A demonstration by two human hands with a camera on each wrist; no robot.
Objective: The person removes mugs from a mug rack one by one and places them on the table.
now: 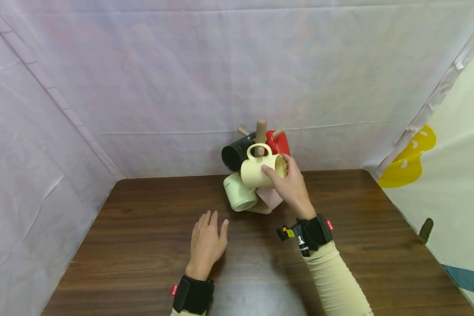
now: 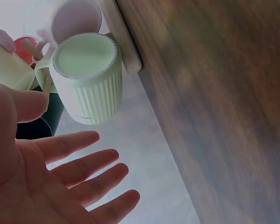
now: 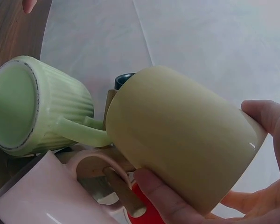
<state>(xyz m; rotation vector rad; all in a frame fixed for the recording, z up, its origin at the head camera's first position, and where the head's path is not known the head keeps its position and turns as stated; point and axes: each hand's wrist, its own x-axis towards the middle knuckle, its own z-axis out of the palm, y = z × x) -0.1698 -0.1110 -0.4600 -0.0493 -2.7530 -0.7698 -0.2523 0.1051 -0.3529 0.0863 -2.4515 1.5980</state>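
Note:
My right hand [image 1: 294, 186] grips a pale yellow mug [image 1: 256, 172] near its rim, thumb on one side and fingers on the other. The mug lies sideways in the air, its handle upward, in front of a wooden mug tree [image 1: 261, 127]. On the tree hang a black mug [image 1: 237, 153], a red mug [image 1: 280, 142], a ribbed green mug [image 1: 238, 193] and a pink mug [image 3: 51, 196]. My left hand [image 1: 208, 243] is held over the table, fingers straight, holding nothing. In the left wrist view the green mug [image 2: 88, 79] is just beyond its fingertips.
The brown wooden table [image 1: 142, 245] reaches back to a white cloth wall [image 1: 181, 87] close behind the mug tree. Another white cloth [image 1: 31, 153] hangs at the left. At the right is a cloth with yellow shapes [image 1: 407, 162].

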